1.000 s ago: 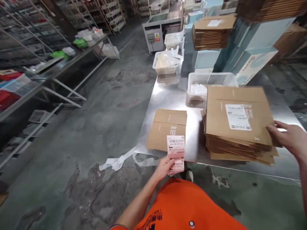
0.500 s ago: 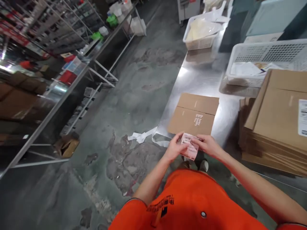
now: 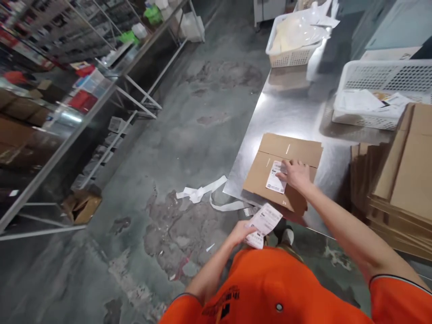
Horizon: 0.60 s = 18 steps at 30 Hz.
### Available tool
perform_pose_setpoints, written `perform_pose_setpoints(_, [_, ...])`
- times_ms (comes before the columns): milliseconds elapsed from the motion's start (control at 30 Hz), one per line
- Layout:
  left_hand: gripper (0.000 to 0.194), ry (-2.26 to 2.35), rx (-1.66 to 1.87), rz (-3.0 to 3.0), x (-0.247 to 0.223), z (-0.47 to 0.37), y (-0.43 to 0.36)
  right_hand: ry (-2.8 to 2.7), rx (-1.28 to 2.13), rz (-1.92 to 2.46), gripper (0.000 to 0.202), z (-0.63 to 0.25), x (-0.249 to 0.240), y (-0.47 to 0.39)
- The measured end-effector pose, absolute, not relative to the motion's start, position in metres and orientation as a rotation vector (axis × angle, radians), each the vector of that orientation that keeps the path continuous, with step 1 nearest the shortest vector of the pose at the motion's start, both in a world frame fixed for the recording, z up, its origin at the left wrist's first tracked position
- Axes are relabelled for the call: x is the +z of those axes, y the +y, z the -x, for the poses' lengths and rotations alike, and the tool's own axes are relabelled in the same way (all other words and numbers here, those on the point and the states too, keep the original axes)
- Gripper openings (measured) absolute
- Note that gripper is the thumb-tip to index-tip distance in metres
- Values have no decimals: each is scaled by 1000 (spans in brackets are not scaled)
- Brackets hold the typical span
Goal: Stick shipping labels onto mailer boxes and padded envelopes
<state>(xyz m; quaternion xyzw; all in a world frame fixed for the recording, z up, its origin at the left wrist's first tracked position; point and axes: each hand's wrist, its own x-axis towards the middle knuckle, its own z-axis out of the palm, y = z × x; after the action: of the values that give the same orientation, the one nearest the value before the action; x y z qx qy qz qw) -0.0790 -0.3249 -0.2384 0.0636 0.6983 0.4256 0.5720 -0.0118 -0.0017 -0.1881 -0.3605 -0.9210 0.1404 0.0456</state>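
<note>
A flat folded cardboard box [image 3: 259, 175] lies at the near left corner of the steel table, with a white printed shipping label [image 3: 275, 180] on its upper face. My right hand [image 3: 297, 174] rests over that label's right side, fingers apart and touching it. Lower down, in front of my orange shirt, my left hand [image 3: 241, 233] pinches a strip of shipping labels [image 3: 266, 218] by its lower end. The strip is bent, and its upper part points toward the box.
Stacked flat cardboard boxes [image 3: 413, 166] stand on the right. White plastic baskets [image 3: 367, 118] holding papers and bags sit farther back on the steel table [image 3: 286, 103]. White paper strips [image 3: 205, 191] lie on the floor at left. Across the aisle runs another metal table [image 3: 118, 85].
My hands have parted. The right one has moved up onto the box, where a label now lies; the left stays low with the label strip. The camera view has shifted slightly.
</note>
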Motion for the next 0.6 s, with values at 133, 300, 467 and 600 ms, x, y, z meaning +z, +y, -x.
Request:
perform_pose_setpoints(133, [40,1827,1224,-131,-239,104,-335,-2804,336,1070,58,26,-198,-16])
perform_pose_setpoints(300, [35,1894,1461,-336,-233,146,-271,-2852,325,734,64,32,-225,-67])
perform_pose_setpoints(467, [27,1856,1450,-566,-231,136,-254,-2837,379,659,54,-33,-234,-63])
perform_pose_setpoints(600, [34,1824,1405,-535,-222,104,-279,-2329,513,1604,58,-87,-224,-46])
